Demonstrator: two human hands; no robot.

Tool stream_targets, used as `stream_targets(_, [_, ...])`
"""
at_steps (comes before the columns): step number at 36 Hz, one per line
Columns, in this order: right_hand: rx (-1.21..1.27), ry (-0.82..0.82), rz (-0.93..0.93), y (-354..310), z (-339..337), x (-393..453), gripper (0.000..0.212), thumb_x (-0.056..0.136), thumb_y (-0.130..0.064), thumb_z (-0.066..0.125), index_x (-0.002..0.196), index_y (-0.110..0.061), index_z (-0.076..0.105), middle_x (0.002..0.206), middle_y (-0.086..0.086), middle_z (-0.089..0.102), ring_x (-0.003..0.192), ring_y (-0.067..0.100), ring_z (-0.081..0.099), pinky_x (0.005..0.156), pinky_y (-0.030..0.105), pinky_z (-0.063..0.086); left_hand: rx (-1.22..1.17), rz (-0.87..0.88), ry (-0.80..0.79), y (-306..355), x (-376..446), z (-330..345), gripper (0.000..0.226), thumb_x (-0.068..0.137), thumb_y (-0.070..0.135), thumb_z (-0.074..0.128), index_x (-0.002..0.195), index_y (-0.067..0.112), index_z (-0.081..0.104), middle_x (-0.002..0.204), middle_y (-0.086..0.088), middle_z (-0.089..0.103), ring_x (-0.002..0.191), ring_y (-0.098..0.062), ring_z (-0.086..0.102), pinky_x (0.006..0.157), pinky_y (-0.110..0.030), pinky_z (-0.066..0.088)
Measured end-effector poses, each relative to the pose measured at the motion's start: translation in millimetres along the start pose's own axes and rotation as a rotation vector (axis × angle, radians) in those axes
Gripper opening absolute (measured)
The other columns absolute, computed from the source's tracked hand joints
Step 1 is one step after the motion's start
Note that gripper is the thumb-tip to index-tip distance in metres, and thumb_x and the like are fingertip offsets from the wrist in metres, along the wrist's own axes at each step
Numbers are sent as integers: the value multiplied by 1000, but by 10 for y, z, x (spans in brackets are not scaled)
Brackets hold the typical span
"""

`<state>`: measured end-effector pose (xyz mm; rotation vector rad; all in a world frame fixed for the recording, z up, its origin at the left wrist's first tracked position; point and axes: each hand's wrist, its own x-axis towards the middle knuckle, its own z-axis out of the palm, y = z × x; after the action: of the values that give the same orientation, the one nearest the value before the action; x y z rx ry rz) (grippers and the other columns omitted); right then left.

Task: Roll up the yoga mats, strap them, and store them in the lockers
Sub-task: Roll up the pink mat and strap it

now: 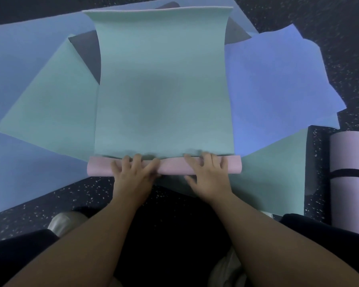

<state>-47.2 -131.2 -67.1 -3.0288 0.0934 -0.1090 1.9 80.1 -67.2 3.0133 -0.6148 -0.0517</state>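
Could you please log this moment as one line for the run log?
step: rolling | teal mat: roll just begun | both hands on roll | pink strapped mat: right side

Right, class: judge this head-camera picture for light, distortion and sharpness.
Head view: dim, bluish, even light with no glare; wide-angle bending bows the teal mat's straight sides; left hand and right hand on the pink roll look soft, as does the strapped lilac mat.
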Motion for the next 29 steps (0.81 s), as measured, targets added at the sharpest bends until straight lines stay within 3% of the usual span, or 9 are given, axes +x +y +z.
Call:
stream_targets(4, [-2, -6, -26, 58, -18, 3, 48, 77, -47, 40, 111, -27, 68, 92, 5, 60, 80, 28, 56, 73, 48, 51, 2, 38, 30, -56, 37, 27, 34, 84, 45, 38, 113, 32, 52, 85, -10, 50, 74, -30, 48, 72, -51, 41])
stream_targets(9, [-17, 41, -56, 53, -10, -27, 37, 82, -45, 43, 102, -25, 67, 83, 2, 58, 72, 27, 56, 68, 41, 48, -5, 82, 115, -123, 75, 65, 25, 88, 44, 46, 104, 25, 51, 77, -13, 47, 66, -30, 47, 61, -46, 42])
stream_targets(15, [-68, 57, -111, 36, -36, -34, 34, 84, -42, 41, 88, -22, 67, 77, 0, 58, 67, 25, 54, 59, 35, 39, -30, 167, 119, -210, 63, 98, 40, 88, 56, 31, 89, 18, 41, 70, -13, 50, 54, -29, 50, 51, -38, 39])
stream_targets(19, [-59, -7, -111, 32, -59, -12, 37, 84, -43, 38, 80, -20, 67, 73, 0, 60, 61, 25, 56, 51, 31, 38, -70, 203, 90, -260, 72, 62, 62, 96, 62, 8, 78, 16, 45, 66, -9, 50, 45, -28, 51, 46, -29, 32])
stream_targets(23, [-67, -59, -126, 22, -83, -4, 40, 82, -44, 37, 70, -14, 60, 63, 3, 58, 50, 26, 55, 42, 30, 37, -84, 198, 77, -254, 66, 52, 65, 96, 63, 7, 73, 17, 46, 65, -7, 48, 40, -27, 53, 44, -25, 26])
stream_targets(25, [-68, -74, -124, 32, -72, 20, 39, 81, -45, 39, 70, -11, 55, 60, 6, 55, 42, 26, 51, 41, 27, 28, -94, 195, 105, -251, 72, 72, 64, 97, 63, 7, 77, 15, 45, 64, -8, 49, 38, -27, 52, 39, -25, 27])
stream_targets(27, [-82, -92, -113, 43, -81, 101, 36, 82, -45, 51, 75, -9, 50, 63, 8, 53, 39, 26, 49, 44, 26, 19, -101, 180, 129, -242, 108, 59, 64, 98, 62, 7, 80, 12, 43, 61, -10, 49, 35, -27, 50, 34, -25, 30])
stream_targets(29, [-87, -234, -128, 25, -155, 182, 38, 89, -41, 61, 90, -4, 53, 85, 14, 56, 58, 31, 60, 52, 31, 25, -103, 158, 137, -232, 158, 65, 65, 98, 62, 7, 79, 10, 42, 60, -10, 48, 33, -28, 49, 32, -25, 30])
